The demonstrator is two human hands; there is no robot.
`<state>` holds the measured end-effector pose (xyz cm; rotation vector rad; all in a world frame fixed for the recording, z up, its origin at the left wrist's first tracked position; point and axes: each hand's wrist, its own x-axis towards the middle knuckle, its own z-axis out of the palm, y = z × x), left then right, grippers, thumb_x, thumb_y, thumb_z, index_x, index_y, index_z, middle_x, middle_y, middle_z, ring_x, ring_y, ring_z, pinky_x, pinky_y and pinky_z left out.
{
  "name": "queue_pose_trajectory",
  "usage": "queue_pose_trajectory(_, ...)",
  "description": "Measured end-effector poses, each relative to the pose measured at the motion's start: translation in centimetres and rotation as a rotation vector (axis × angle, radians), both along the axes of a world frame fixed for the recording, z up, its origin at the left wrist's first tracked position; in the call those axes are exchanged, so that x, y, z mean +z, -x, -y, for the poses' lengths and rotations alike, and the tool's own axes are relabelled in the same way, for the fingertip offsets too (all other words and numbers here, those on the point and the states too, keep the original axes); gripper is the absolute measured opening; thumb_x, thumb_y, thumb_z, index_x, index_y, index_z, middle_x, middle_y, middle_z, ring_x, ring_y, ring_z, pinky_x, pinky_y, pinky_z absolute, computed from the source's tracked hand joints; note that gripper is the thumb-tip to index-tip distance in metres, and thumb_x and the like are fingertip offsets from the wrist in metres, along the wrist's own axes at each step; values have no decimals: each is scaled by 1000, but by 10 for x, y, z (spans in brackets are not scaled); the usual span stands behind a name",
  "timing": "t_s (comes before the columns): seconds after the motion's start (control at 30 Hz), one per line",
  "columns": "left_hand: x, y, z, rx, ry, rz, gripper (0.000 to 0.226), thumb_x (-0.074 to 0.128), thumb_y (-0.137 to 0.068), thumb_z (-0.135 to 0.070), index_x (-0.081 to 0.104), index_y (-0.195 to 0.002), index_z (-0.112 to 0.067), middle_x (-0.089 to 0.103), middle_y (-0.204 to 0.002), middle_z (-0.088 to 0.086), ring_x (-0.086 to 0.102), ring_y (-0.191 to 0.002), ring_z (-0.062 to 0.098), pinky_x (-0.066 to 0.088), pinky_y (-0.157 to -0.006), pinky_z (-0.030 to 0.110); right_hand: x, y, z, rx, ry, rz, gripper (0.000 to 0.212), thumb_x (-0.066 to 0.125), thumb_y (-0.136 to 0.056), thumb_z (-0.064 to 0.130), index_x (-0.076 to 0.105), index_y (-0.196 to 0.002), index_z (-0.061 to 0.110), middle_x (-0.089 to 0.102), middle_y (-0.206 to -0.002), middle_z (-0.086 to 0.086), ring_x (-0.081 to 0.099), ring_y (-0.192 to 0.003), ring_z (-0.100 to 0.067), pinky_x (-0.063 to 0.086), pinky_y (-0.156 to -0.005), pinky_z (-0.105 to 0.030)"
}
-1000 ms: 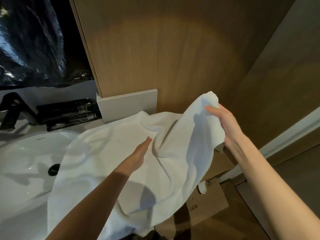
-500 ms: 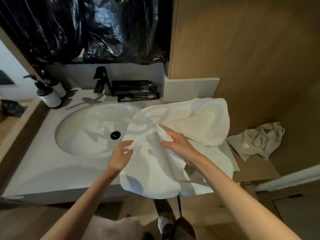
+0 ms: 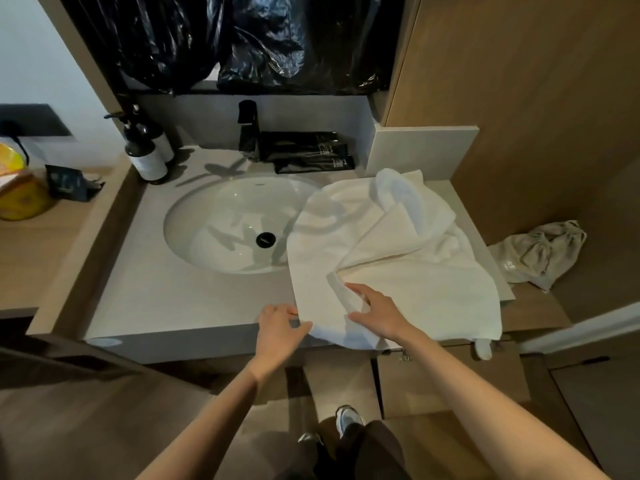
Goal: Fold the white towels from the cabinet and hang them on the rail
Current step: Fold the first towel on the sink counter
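White terry towel (image 3: 415, 289) is now spread, rumpled, over the right end of the pale grey stone worktop (image 3: 156, 296). It is lapped over the right rim of the oval white basin (image 3: 221, 223) and draped past the front edge; half a second ago it was bunched higher between the hands. Its near left corner is pinched by the left hand (image 3: 280, 332) at the front edge, where that hand was earlier held open beside it. The right hand (image 3: 379, 313) is laid on a fold close by, not touching the left, fingers bent; whether cloth is pinched cannot be told. A crumpled beige cloth bag (image 3: 540, 251) is seen off the right end.
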<state>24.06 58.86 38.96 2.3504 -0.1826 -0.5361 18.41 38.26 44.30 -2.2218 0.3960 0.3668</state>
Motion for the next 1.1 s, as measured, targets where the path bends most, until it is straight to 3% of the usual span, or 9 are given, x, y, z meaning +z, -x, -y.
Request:
queue_pose_trajectory(0.2,11,4,1,-181,-42,1,29,66,-86,-41,64,-103,-18,53,-109,2,43,-109,20,29,-84,22,-1,-2,-4,-7,30,-49,65,65,-90,12,37,-148,21,40,-151,0,41,-135,-21,31,-100,-20)
queue_pose_trajectory(0.37,20,29,4,-299,299,-219,52,59,-93,-29,37,-140,-25,48,-130,-13,47,-115,5,39,-91,18,-3,-2,-2,-86,-58,-71,61,62,-90,10,41,-146,22,41,-149,3,39,-136,-19,31,-94,-15)
queue_pose_trajectory(0.47,20,40,6,-316,393,-298,54,54,-96,-28,24,-142,-32,45,-133,-16,52,-121,11,44,-89,13,-4,0,3,-132,-90,-71,57,66,-86,14,50,-140,23,51,-140,3,47,-128,-18,37,-94,-20)
queue_pose_trajectory(0.57,28,41,8,-244,463,-308,49,50,-98,-32,25,-141,-31,51,-132,-10,60,-113,15,52,-81,16,3,4,9,-248,-98,-21,35,72,-82,16,67,-116,19,66,-115,2,60,-108,-17,44,-76,-19)
queue_pose_trajectory(0.7,56,33,18,-92,537,-305,31,48,-99,-33,38,-127,-26,63,-119,-1,65,-102,13,60,-69,40,36,7,18,-341,-130,119,16,79,-77,20,73,-92,19,69,-93,9,63,-87,-6,44,-62,-14)
queue_pose_trajectory(0.77,73,27,25,-19,588,-299,33,46,-100,-29,38,-131,-23,66,-117,3,66,-96,10,58,-61,30,55,8,23,-341,-141,185,14,81,-75,21,74,-88,22,70,-91,13,63,-84,1,45,-63,-12)
queue_pose_trajectory(0.83,87,20,35,50,653,-308,38,47,-100,-29,36,-136,-31,68,-116,2,67,-95,11,57,-66,26,77,10,26,-343,-180,249,15,81,-75,19,73,-82,29,70,-88,17,64,-80,6,47,-63,-9)
queue_pose_trajectory(0.93,101,12,51,102,813,-426,56,55,-98,-25,26,-140,-47,73,-103,-4,70,-95,15,57,-79,34,100,14,32,-376,-319,327,18,81,-77,14,73,-88,25,69,-93,14,63,-84,7,47,-67,-6)
queue_pose_trajectory(1.1,111,6,81,216,966,-537,60,59,-93,-7,35,-146,-21,70,-104,4,70,-90,14,57,-70,23,102,24,32,-360,-427,335,28,77,-78,4,72,-103,16,71,-102,3,68,-90,-3,51,-68,-14)
